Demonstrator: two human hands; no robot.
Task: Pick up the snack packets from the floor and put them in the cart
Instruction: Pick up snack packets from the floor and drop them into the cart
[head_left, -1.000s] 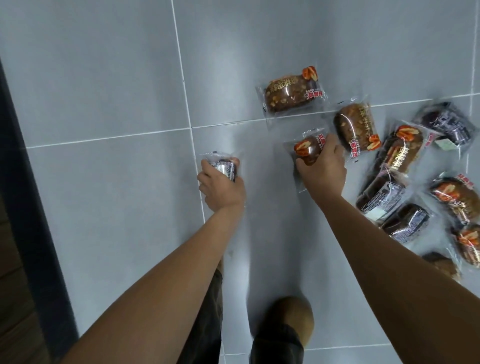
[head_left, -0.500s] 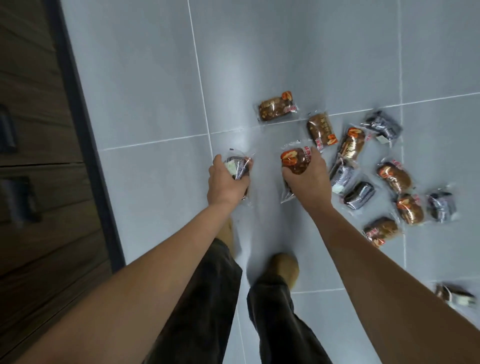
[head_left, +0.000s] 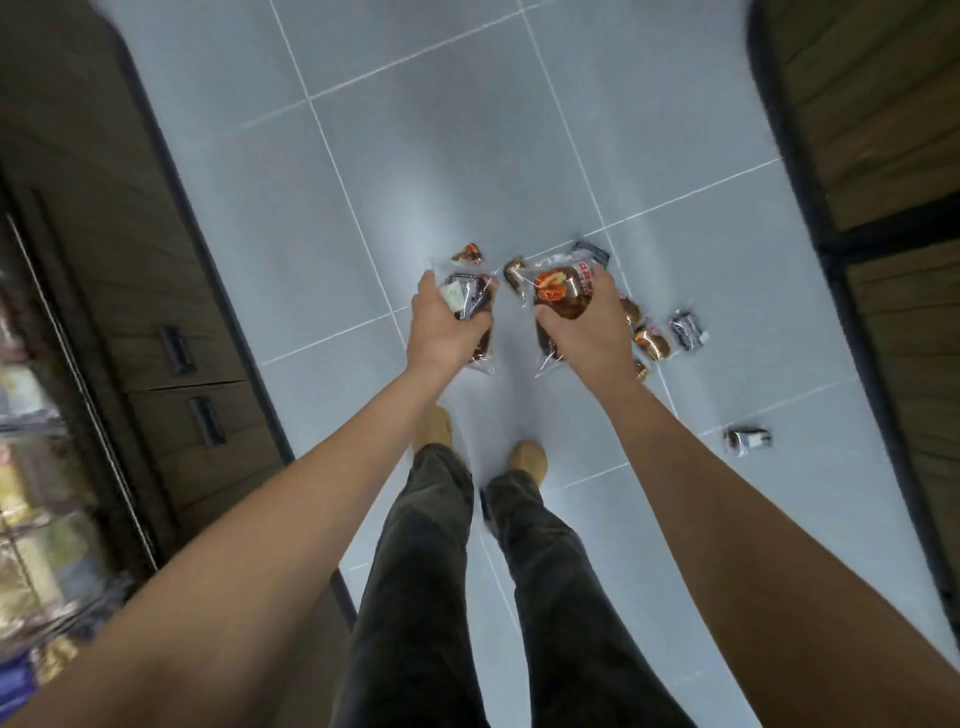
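My left hand (head_left: 447, 330) is closed around a dark snack packet (head_left: 465, 293) with a pale label, held well above the floor. A brown snack packet (head_left: 563, 291) with an orange picture and red print is gripped in my right hand (head_left: 592, 332) at the same height. Below and behind the hands, several more packets lie on the grey tiles: a brown one (head_left: 652, 343), a dark one (head_left: 688, 330), and a lone dark one (head_left: 748, 439) further right. Other packets are partly hidden by my hands. No cart is recognisable.
Dark wooden cabinets with drawer handles (head_left: 179, 351) run along the left. A wire rack with goods (head_left: 31, 519) stands at the far left. Another wooden unit (head_left: 883, 156) lines the right. My legs and feet (head_left: 527, 460) stand on the tiled aisle (head_left: 441, 156).
I have risen from a crouch, so the floor and the lying packets look smaller and farther. Both hands have lifted their packets up off the floor and drawn closer together.
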